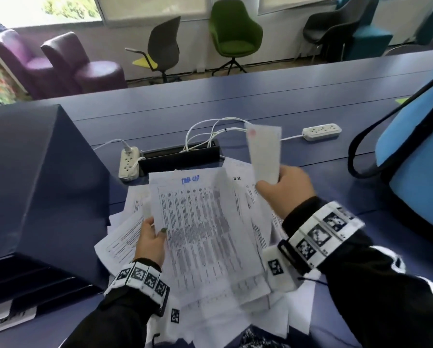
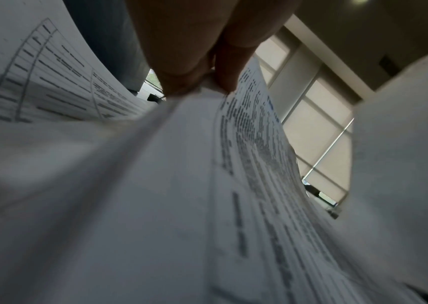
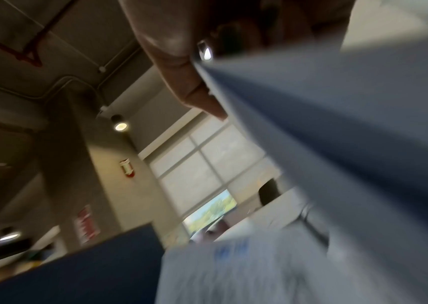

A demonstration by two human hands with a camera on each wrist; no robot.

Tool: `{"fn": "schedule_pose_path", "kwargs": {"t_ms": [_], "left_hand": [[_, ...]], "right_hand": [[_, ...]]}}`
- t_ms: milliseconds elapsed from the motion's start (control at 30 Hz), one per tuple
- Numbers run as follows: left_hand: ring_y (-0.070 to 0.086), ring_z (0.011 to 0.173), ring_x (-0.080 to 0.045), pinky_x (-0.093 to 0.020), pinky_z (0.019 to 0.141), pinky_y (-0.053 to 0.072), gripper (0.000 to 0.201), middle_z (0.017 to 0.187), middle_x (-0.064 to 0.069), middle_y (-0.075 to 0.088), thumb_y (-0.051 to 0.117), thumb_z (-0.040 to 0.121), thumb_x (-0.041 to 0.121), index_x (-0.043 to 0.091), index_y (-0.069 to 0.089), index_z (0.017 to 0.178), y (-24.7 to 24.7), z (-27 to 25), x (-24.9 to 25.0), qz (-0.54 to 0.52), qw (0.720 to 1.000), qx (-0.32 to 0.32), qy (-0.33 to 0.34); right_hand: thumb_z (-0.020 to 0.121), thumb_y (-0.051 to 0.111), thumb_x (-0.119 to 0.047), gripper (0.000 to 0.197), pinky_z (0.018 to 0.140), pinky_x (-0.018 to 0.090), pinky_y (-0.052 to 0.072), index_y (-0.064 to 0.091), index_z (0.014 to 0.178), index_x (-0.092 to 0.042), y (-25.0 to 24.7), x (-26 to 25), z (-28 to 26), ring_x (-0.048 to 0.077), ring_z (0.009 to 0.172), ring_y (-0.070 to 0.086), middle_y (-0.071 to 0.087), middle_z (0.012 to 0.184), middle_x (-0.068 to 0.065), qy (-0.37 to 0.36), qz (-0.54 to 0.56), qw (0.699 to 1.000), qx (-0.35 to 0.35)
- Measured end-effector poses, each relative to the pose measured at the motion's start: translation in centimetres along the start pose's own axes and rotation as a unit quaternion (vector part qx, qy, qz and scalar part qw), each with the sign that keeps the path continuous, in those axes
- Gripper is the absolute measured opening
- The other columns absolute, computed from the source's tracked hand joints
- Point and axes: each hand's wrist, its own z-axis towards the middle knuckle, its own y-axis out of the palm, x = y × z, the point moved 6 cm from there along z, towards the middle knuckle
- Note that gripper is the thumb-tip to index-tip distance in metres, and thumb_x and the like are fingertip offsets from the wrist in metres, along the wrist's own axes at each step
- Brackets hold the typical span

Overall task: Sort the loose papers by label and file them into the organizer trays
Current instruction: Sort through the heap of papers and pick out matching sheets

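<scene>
A heap of loose printed papers [image 1: 238, 295] lies on the blue table in front of me. My left hand [image 1: 152, 238] pinches the left edge of a printed sheet with blue handwriting at its top [image 1: 200, 229], thumb on its face; the left wrist view shows the fingers [image 2: 223, 67] clamped on that sheet [image 2: 249, 156]. My right hand [image 1: 283, 188] holds a second sheet [image 1: 264, 149] raised upright above the heap, a red mark near its top corner. The right wrist view shows that sheet [image 3: 337, 127] blurred beside the thumb [image 3: 181, 67]. The dark blue organizer trays [image 1: 34, 280] stand at the left.
A dark blue box-like top [image 1: 34, 172] sits over the trays at left. Two white power strips [image 1: 128, 164] [image 1: 321, 131] with cables and a black cable box [image 1: 180, 158] lie behind the papers. A light blue bag [image 1: 416, 156] with a black strap stands at right. Chairs beyond the table.
</scene>
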Motion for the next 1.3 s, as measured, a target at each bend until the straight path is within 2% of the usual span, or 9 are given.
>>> {"fn": "schedule_pose_path", "kwargs": {"t_ms": [133,200,333,400,533,733,933,1167,1300], "left_hand": [[0.053,0.12,-0.029,-0.05,0.107,0.038,0.03,0.127,-0.009,0.057,0.045,0.095,-0.001,0.022,0.048,0.114,0.8,-0.4,0.0,-0.088,0.995,-0.045,0.006],[0.057,0.113,-0.033,-0.053,0.101,0.042,0.029,0.12,-0.01,0.061,0.047,0.094,-0.001,0.025,0.051,0.105,1.5,-1.2,0.3,-0.106,0.991,-0.084,-0.007],[0.057,0.111,-0.034,-0.04,0.089,0.049,0.033,0.12,-0.02,0.058,0.042,0.094,-0.003,0.005,0.05,0.125,1.5,-1.8,-1.3,0.017,0.995,-0.063,-0.082],[0.056,0.112,-0.037,-0.041,0.094,0.048,0.037,0.117,-0.022,0.06,0.042,0.09,-0.009,-0.007,0.049,0.127,1.2,-1.9,-1.9,0.016,0.995,-0.057,-0.079],[0.06,0.103,-0.023,-0.041,0.093,0.049,0.051,0.103,0.003,0.065,0.05,0.084,-0.016,0.016,0.054,0.123,1.0,-2.8,-0.8,-0.098,0.991,-0.089,-0.023],[0.064,0.077,-0.026,-0.03,0.058,0.057,0.039,0.088,-0.009,0.066,0.043,0.086,-0.02,0.014,0.055,0.101,0.3,-2.2,-0.6,-0.11,0.985,-0.133,-0.001],[0.063,0.097,-0.029,-0.046,0.091,0.051,0.032,0.105,-0.007,0.066,0.047,0.09,-0.012,0.017,0.053,0.104,0.3,-1.7,-1.1,-0.124,0.98,-0.153,-0.021],[0.05,0.113,-0.016,-0.032,0.108,0.032,0.036,0.123,-0.001,0.054,0.04,0.095,-0.008,0.015,0.045,0.123,0.1,-0.4,-2.7,-0.067,0.992,-0.1,-0.047],[0.053,0.114,-0.024,-0.044,0.107,0.037,0.025,0.126,-0.005,0.057,0.046,0.097,0.01,0.026,0.051,0.115,0.0,-0.1,-3.4,-0.01,0.994,-0.097,-0.052]], "right_hand": [[0.085,0.058,-0.022,0.024,0.037,0.008,0.029,0.049,0.064,-0.028,7.5,0.2,-2.8,0.003,0.05,0.048,0.047,0.058,-0.014,-0.012,-0.022,0.988,-0.15],[0.086,0.059,-0.033,0.011,0.041,0.005,0.034,0.061,0.097,-0.03,10.9,0.8,-4.3,-0.002,0.045,0.05,0.055,0.063,-0.01,-0.003,-0.003,0.975,-0.223],[0.08,0.059,-0.056,0.077,0.092,0.028,0.047,0.025,0.145,-0.032,15.9,2.2,-6.3,0.01,0.101,0.059,0.064,0.112,-0.006,-0.006,-0.025,0.932,-0.362],[0.084,0.057,-0.053,0.071,0.1,0.034,0.044,0.027,0.145,-0.034,16.4,2.8,-6.3,0.013,0.111,0.056,0.06,0.121,-0.006,-0.001,-0.023,0.934,-0.358],[0.087,0.059,-0.035,0.059,0.105,0.033,0.039,0.035,0.141,-0.03,14.7,4.6,-3.5,0.015,0.124,0.047,0.047,0.138,-0.004,0.022,-0.041,0.963,-0.266],[0.076,0.073,-0.032,0.089,0.113,0.037,0.025,0.021,0.147,-0.023,12.3,8.3,1.5,0.021,0.137,0.031,0.03,0.149,0.003,0.071,-0.08,0.98,-0.168],[0.063,0.081,-0.041,0.119,0.098,0.04,0.042,0.0,0.149,-0.024,11.2,12.9,1.7,0.031,0.122,0.049,0.046,0.137,0.012,0.198,-0.173,0.953,-0.152],[0.088,0.061,-0.026,0.047,0.097,0.032,0.041,0.048,0.131,-0.011,9.3,15.0,1.8,0.029,0.118,0.052,0.056,0.13,0.012,0.236,-0.163,0.949,-0.131],[0.091,0.055,-0.032,0.045,0.098,0.03,0.039,0.054,0.128,-0.006,8.3,15.4,2.2,0.028,0.12,0.051,0.056,0.131,0.012,0.241,-0.159,0.949,-0.126]]}}
